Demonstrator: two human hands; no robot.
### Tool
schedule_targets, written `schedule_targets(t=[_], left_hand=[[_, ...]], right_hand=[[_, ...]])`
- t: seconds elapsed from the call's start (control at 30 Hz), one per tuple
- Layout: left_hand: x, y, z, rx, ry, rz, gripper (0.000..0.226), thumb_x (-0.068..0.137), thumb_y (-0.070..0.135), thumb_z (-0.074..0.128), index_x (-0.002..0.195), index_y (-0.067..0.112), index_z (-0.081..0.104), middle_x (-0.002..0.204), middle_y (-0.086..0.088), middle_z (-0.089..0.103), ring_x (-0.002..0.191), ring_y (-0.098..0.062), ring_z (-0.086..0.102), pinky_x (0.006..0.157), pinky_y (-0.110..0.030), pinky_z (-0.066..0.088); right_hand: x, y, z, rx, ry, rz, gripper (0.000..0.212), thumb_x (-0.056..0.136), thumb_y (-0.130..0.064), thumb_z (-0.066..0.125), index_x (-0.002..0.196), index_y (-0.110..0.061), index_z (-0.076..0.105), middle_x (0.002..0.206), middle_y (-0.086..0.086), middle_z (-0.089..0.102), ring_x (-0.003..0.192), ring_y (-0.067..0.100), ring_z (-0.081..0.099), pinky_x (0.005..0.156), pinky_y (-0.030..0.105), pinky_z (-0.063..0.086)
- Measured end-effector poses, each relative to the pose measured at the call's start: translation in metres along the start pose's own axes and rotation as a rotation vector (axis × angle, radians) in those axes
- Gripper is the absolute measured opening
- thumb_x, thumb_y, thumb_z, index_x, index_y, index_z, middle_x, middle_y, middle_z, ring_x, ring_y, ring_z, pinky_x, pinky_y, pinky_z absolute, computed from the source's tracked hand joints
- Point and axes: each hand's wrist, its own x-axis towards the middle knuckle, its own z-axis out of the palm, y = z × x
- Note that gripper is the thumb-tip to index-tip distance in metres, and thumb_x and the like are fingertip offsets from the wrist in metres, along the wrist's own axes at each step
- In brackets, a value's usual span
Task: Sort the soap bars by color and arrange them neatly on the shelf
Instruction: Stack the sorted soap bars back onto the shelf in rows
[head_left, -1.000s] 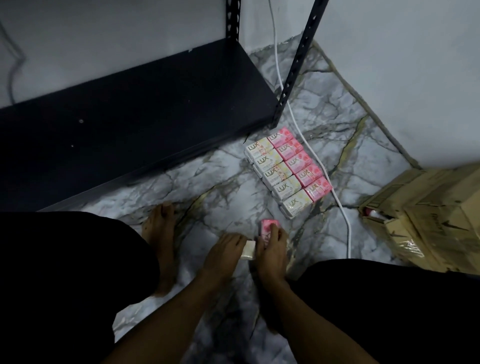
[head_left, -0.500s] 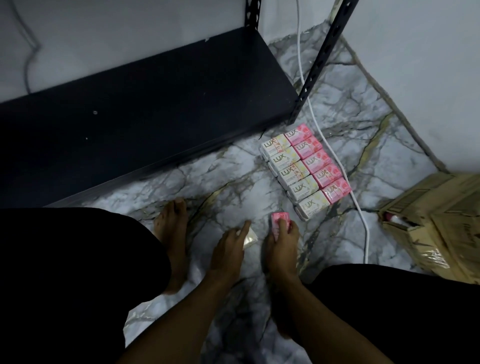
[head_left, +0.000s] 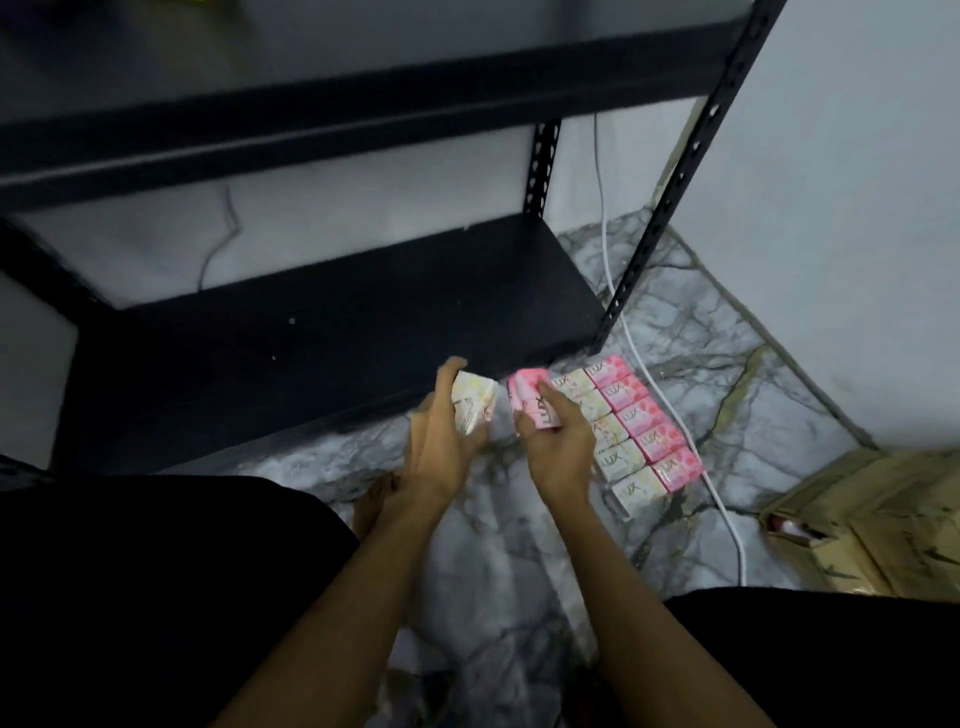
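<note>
While both forearms reach forward over the marble floor (head_left: 483, 561), the left hand (head_left: 441, 447) curls its fingers around a cream soap bar (head_left: 471, 408), and the right hand (head_left: 558, 447) grips a pink soap bar (head_left: 530, 402) between thumb and fingers. The two bars sit just beside each other, apart by a narrow gap, in front of the front edge of the dark bottom shelf (head_left: 322, 332). Just right of the right hand, two rows of soap bars (head_left: 631, 431) lie on the floor, cream ones nearer the hand, pink ones beyond. A white cable (head_left: 719, 499) runs past them, and a cardboard box (head_left: 878, 525) stands farther right. Beyond the hands the shelf board lies bare, bounded by an upright post (head_left: 670, 202) at its right corner.
</note>
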Motion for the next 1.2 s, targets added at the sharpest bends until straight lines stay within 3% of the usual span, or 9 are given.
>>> schedule_targets(t=[0.13, 0.23, 0.37, 0.5, 0.57, 0.7, 0.97, 1.07, 1.2], left_hand=[[0.012, 0.055, -0.068, -0.081, 0.154, 0.174, 0.059, 0.083, 0.011, 0.077, 0.135, 0.028, 0.055, 0.111, 0.003, 0.065, 0.092, -0.003, 0.062, 0.071, -0.006, 0.048], [0.018, 0.093, -0.125, -0.078, 0.273, 0.307, 0.060, 0.082, 0.015, 0.080, 0.138, 0.021, 0.058, 0.125, 0.002, 0.065, 0.104, -0.005, 0.062, 0.087, -0.015, 0.053], [0.031, 0.135, -0.202, -0.017, 0.430, 0.447, 0.057, 0.079, 0.013, 0.082, 0.132, 0.017, 0.064, 0.115, 0.008, 0.066, 0.096, 0.002, 0.060, 0.082, -0.002, 0.043], [0.053, 0.155, -0.271, 0.145, 0.578, 0.417, 0.055, 0.079, 0.019, 0.082, 0.131, 0.018, 0.066, 0.118, -0.003, 0.070, 0.097, -0.005, 0.061, 0.081, 0.006, 0.033], [0.066, 0.155, -0.299, 0.218, 0.599, 0.341, 0.056, 0.080, 0.025, 0.079, 0.134, 0.022, 0.063, 0.121, -0.004, 0.069, 0.103, -0.014, 0.064, 0.088, -0.006, 0.042], [0.087, 0.145, -0.327, 0.364, 0.573, 0.212, 0.054, 0.080, 0.030, 0.079, 0.131, 0.020, 0.064, 0.119, -0.009, 0.069, 0.106, -0.026, 0.065, 0.092, -0.039, 0.055], [0.105, 0.120, -0.350, 0.424, 0.552, 0.063, 0.054, 0.087, 0.045, 0.073, 0.124, 0.017, 0.045, 0.116, -0.016, 0.062, 0.105, -0.035, 0.056, 0.077, -0.044, 0.053], [0.109, 0.106, -0.356, 0.378, 0.624, 0.168, 0.040, 0.089, 0.039, 0.073, 0.113, 0.015, 0.053, 0.104, -0.010, 0.066, 0.088, -0.025, 0.059, 0.065, -0.033, 0.048], [0.116, 0.088, -0.357, 0.353, 0.714, 0.243, 0.033, 0.088, 0.031, 0.075, 0.114, 0.015, 0.064, 0.114, -0.005, 0.064, 0.090, -0.019, 0.059, 0.073, -0.034, 0.051]], right_hand=[[0.019, -0.105, 0.003, 0.157, 0.011, -0.204, 0.045, 0.082, -0.006, 0.078, 0.124, -0.017, 0.068, 0.118, 0.003, 0.068, 0.105, 0.012, 0.065, 0.084, 0.017, 0.054], [0.026, -0.179, 0.004, 0.219, -0.021, -0.322, 0.047, 0.082, -0.012, 0.079, 0.126, -0.020, 0.067, 0.119, -0.002, 0.069, 0.107, 0.011, 0.066, 0.087, 0.024, 0.056], [0.034, -0.265, 0.019, 0.256, -0.129, -0.489, 0.048, 0.082, -0.013, 0.079, 0.127, -0.019, 0.066, 0.117, -0.005, 0.069, 0.102, 0.007, 0.067, 0.083, 0.021, 0.056], [0.054, -0.326, 0.048, 0.166, -0.213, -0.603, 0.050, 0.080, -0.015, 0.081, 0.128, -0.018, 0.066, 0.117, -0.003, 0.069, 0.100, 0.007, 0.066, 0.083, 0.018, 0.054], [0.061, -0.349, 0.064, 0.088, -0.262, -0.638, 0.050, 0.079, -0.015, 0.081, 0.127, -0.020, 0.067, 0.116, -0.004, 0.069, 0.097, 0.006, 0.066, 0.076, 0.016, 0.054], [0.067, -0.368, 0.094, -0.108, -0.386, -0.652, 0.035, 0.079, -0.016, 0.080, 0.108, -0.020, 0.061, 0.104, -0.003, 0.065, 0.081, 0.008, 0.063, 0.054, 0.012, 0.048], [0.088, -0.376, 0.140, -0.256, -0.470, -0.685, 0.032, 0.082, -0.021, 0.080, 0.108, -0.018, 0.060, 0.119, 0.003, 0.057, 0.097, 0.017, 0.057, 0.072, 0.021, 0.043], [0.092, -0.379, 0.157, -0.252, -0.480, -0.691, 0.035, 0.083, -0.021, 0.079, 0.113, -0.018, 0.062, 0.119, 0.003, 0.057, 0.101, 0.017, 0.055, 0.081, 0.025, 0.041], [0.101, -0.382, 0.174, -0.250, -0.481, -0.697, 0.035, 0.083, -0.022, 0.079, 0.114, -0.020, 0.062, 0.118, 0.003, 0.060, 0.103, 0.020, 0.058, 0.082, 0.027, 0.043]])
